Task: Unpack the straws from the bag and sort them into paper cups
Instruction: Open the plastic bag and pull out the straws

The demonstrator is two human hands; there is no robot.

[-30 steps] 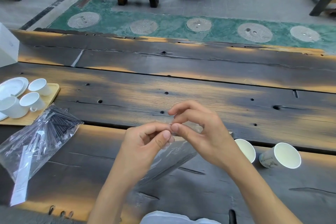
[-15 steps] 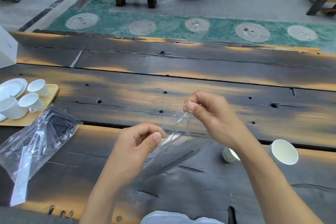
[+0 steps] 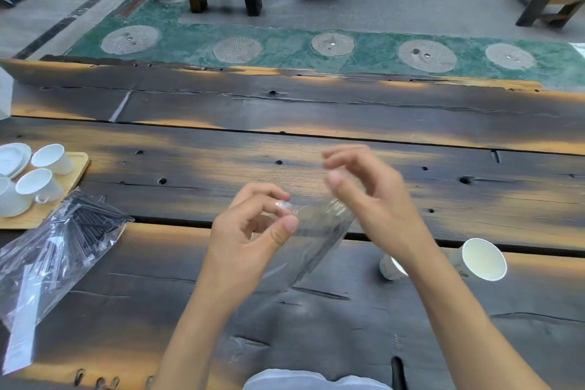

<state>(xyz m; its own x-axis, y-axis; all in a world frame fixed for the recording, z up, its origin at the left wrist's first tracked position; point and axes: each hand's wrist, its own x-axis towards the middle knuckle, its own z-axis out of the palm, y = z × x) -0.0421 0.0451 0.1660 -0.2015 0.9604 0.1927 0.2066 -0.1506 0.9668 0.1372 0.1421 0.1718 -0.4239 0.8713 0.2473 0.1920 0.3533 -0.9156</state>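
My left hand (image 3: 250,237) pinches the top corner of a small clear plastic bag (image 3: 316,241) between thumb and fingers, above the dark wooden table (image 3: 316,104). My right hand (image 3: 373,196) is blurred at the bag's other upper edge with its fingers spread; whether it grips the plastic is unclear. I see no straws inside this bag. A larger clear bag of black straws (image 3: 63,247) lies at the left. Two white paper cups lie on their sides at the right: one (image 3: 481,260) in full view, one (image 3: 391,267) partly hidden behind my right forearm.
A wooden tray (image 3: 77,168) with white ceramic cups and saucers sits at the left edge. A gap runs between the table planks. A black object (image 3: 397,370) pokes up at the near edge. Wooden benches stand on the floor beyond the table.
My right hand pulled up and away from my left, stretching the bag's top, then dropped back to the bag's edge. The bag now hangs wider between both hands.
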